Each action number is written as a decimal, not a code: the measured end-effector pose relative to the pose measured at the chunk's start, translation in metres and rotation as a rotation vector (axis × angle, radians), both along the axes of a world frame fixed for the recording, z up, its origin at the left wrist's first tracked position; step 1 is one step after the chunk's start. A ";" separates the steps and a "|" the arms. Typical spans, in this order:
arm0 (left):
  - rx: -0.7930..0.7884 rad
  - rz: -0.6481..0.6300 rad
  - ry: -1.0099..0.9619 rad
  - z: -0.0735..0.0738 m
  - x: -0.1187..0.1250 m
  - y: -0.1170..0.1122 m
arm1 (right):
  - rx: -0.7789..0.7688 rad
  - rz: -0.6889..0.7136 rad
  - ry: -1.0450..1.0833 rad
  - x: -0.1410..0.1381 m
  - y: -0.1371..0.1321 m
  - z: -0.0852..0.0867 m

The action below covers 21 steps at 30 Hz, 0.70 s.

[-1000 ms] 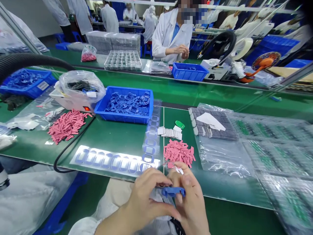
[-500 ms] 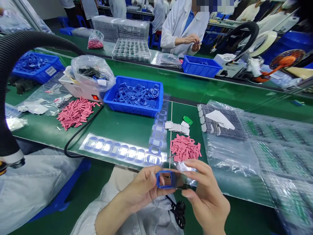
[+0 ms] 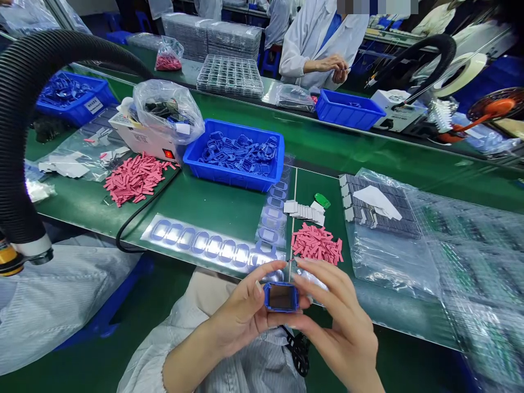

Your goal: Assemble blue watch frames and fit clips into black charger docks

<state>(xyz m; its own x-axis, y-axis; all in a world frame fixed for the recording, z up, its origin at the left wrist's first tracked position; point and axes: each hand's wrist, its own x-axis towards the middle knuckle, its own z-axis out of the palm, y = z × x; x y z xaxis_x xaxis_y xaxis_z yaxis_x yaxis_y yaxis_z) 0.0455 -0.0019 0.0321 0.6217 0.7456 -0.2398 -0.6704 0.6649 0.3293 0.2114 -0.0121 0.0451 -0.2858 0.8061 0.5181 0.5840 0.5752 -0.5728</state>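
Observation:
Near the table's front edge, my left hand [image 3: 239,314] grips a small blue plastic frame [image 3: 267,297] by its left end, thumb in front. A dark rectangular screen panel [image 3: 281,297] lies inside the frame's opening. My right hand [image 3: 346,316] curls about the right end of the frame, with the thumb along its lower edge and fingers behind; exactly where each fingertip touches is partly hidden. Just beyond my hands sits a pile of pink strips [image 3: 317,244]. To the left of it lies a clear sheet of oval blue film pieces [image 3: 196,243].
A blue bin [image 3: 192,164] holds many blue frames. White pieces [image 3: 305,212], a green oval piece [image 3: 322,200] and a grey stack on plastic [image 3: 380,204] lie beyond. A black hose [image 3: 16,136] arches at left. Across the bench, a co-worker's hands [image 3: 333,65] are busy.
The dark screen panel, which stuck out to the right of the blue frame in my right fingers, now sits within it. My right hand has closed in leftward. The view has shifted slightly.

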 end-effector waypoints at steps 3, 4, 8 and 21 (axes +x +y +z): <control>0.006 -0.004 -0.007 -0.001 -0.002 0.000 | -0.045 -0.010 0.011 0.003 0.000 0.000; 0.007 -0.008 -0.005 -0.001 -0.002 0.000 | -0.047 -0.003 -0.009 0.004 0.001 0.001; 0.027 -0.011 0.024 -0.005 0.000 0.000 | -0.054 0.038 -0.068 0.006 0.003 0.000; 0.282 0.426 0.306 -0.021 0.007 0.001 | -0.089 0.041 -0.059 0.014 0.048 -0.001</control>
<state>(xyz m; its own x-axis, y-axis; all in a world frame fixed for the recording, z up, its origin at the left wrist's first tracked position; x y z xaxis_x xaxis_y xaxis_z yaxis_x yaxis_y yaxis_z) 0.0526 -0.0010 0.0112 0.1875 0.9752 -0.1176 -0.7055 0.2170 0.6747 0.2253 0.0355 0.0437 -0.3472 0.8354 0.4261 0.5954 0.5474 -0.5881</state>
